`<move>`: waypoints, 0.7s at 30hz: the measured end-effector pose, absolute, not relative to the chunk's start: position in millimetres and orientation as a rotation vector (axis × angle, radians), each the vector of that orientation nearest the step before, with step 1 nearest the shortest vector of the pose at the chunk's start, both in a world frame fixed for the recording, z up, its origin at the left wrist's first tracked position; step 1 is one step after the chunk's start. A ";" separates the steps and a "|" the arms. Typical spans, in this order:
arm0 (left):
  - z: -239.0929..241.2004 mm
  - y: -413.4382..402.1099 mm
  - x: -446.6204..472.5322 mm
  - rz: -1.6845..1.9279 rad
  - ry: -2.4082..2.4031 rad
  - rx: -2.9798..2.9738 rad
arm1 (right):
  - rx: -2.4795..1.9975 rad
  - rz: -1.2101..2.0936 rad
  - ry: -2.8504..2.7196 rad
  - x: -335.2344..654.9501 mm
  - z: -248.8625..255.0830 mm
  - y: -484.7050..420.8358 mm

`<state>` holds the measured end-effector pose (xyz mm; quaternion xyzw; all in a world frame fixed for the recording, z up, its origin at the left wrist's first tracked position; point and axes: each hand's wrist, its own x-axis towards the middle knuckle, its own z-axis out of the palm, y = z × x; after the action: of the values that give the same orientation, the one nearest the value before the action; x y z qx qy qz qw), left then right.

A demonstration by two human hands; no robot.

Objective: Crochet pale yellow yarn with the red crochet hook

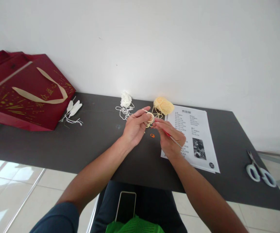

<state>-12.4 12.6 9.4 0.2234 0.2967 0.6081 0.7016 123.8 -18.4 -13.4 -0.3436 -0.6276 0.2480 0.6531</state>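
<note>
My left hand (135, 127) pinches a small cream crochet piece (150, 117), with yarn running over its fingers. In my right hand (171, 136) is a crochet hook (167, 133) with a red grip and a metal shaft; its tip meets the piece but is too small to make out. Behind the hands sits a pale yellow yarn ball (163, 105), its loose strands trailing toward the piece. An orange stitch marker (152, 135) lies on the table just below the fingers.
Printed sheets (203, 129) lie partly under my right hand. Scissors (260, 171) rest near the right edge. White yarn (126, 100) stands at the back, small white pieces (75, 108) beside a red bag (30, 94) at left. A phone (126, 205) is on my lap.
</note>
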 end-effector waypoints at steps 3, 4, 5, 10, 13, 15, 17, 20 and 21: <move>9.1 12.4 -14.2 1.334 0.656 0.518 | -0.790 0.726 -1.234 121.4 -12.1 -15.5; 9.2 12.2 -14.5 1.330 0.662 0.533 | -0.789 0.770 -1.161 120.7 -11.6 -13.9; 9.4 12.1 -14.7 1.330 0.672 0.550 | -0.785 0.813 -1.101 120.2 -10.9 -12.0; 9.6 12.4 -14.1 1.361 0.779 0.678 | -0.734 0.961 -0.994 124.1 -6.6 -4.4; 6.7 13.8 -13.8 1.417 0.855 0.760 | -0.743 0.931 -1.035 127.6 -3.2 -5.5; 4.1 14.1 -13.8 1.468 0.922 0.830 | -0.759 0.897 -1.076 128.3 -1.1 -8.5; 2.5 13.1 -14.1 1.519 1.015 0.933 | -0.778 0.865 -1.105 127.8 0.6 -12.0; 2.7 10.0 -15.4 1.585 1.171 1.194 | -0.802 0.839 -1.110 126.5 1.8 -15.2; 3.1 9.3 -16.2 1.602 1.210 1.291 | -0.801 0.844 -1.099 126.4 1.9 -15.2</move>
<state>-16.2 9.3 3.1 0.5028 0.4714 0.6240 0.3682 126.4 -15.2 1.9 -0.3590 -0.4928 0.3784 0.6965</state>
